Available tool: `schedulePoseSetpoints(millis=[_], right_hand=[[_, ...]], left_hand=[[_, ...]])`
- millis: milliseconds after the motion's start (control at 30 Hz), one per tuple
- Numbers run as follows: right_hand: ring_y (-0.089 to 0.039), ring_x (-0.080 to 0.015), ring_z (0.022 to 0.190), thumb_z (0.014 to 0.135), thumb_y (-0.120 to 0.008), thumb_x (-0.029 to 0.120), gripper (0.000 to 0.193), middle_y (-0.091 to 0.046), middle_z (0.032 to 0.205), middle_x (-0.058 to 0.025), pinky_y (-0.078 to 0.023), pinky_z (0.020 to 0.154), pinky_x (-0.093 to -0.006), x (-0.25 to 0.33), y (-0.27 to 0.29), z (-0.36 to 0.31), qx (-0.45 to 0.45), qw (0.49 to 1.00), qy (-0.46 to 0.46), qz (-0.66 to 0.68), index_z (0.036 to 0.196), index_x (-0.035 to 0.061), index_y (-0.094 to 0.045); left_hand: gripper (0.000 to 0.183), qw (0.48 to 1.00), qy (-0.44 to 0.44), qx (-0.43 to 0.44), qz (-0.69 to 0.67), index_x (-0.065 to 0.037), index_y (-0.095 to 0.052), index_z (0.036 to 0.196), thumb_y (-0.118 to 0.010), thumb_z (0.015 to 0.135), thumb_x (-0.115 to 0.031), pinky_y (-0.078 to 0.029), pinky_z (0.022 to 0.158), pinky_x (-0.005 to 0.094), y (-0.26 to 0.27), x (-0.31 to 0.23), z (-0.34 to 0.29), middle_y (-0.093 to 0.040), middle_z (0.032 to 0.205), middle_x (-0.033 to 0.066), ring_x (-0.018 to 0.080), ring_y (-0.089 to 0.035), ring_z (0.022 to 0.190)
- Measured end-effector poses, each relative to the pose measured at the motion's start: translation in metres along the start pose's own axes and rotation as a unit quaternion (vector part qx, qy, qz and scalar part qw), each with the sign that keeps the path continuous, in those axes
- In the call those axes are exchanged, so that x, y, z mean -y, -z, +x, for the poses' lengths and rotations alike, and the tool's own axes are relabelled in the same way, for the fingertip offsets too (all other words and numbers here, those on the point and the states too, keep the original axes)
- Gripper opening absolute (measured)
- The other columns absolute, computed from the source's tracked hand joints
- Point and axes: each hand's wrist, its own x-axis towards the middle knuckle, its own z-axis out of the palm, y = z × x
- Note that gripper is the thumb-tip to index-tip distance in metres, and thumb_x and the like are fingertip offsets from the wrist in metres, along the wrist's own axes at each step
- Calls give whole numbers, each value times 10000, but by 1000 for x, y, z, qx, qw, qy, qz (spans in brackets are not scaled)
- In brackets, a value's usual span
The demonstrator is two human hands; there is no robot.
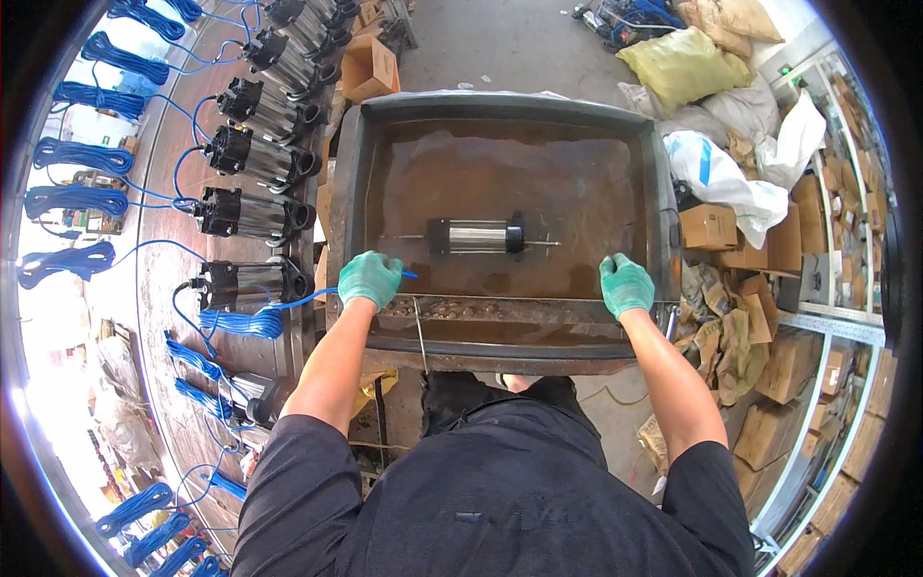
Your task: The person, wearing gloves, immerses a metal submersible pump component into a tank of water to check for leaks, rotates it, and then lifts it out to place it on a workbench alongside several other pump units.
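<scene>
Both of my hands wear green gloves. My left hand (371,280) is closed around a blue cable (325,291), whose short end sticks out past the fingers over the near left part of a metal tank (355,173). Over the tank's near right side is my right hand (627,286), its fingers curled in; whatever they may hold is hidden. Between and beyond my hands, a steel cylindrical pump (478,237) with black ends lies sideways in the tank's brown water (510,163). Thin rods show at both its ends. Neither hand touches it.
Left of the tank, a long table (159,226) bears a row of similar pumps (252,213) with coiled blue cables (82,154). Cardboard boxes (709,227), sacks (685,69) and a shelf rack (835,332) crowd the right. A thin metal rod (420,332) leans at the tank's near edge.
</scene>
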Motion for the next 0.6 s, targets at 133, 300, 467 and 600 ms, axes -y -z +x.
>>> schedulePoseSetpoints(millis=[133,300,467,600], right_hand=[[-686,-428,904,989,-476,399,388,-716,934,-225,-535,811,-530,-2,0,-1,2,1000,-1,7,982,85,-704],[-687,-428,902,986,-482,396,382,-716,931,-226,-535,814,-530,-2,-3,1,-5,1000,-3,9,975,85,-704],[-689,-425,901,986,-483,395,384,-716,930,-228,-539,813,-526,-1,-1,1,-6,1000,-4,10,984,85,-710],[-691,-423,904,986,-482,393,384,-718,935,-227,-542,814,-522,-1,-1,2,-7,1000,-14,2,1001,88,-715]], left_hand=[[384,1000,-3,0,4,-75,-778,916,-572,918,-399,-547,882,461,-1,0,1,-729,979,201,389,-697,962],[410,1000,-8,-5,11,-66,-776,900,-552,919,-408,-548,885,460,-3,1,1,-729,979,208,392,-699,958],[413,1000,-11,-1,12,-66,-775,898,-546,921,-409,-546,891,460,-4,2,3,-729,981,209,396,-697,961],[404,1000,-6,3,6,-74,-777,904,-549,923,-408,-543,895,460,-3,0,3,-728,983,209,393,-695,969]])
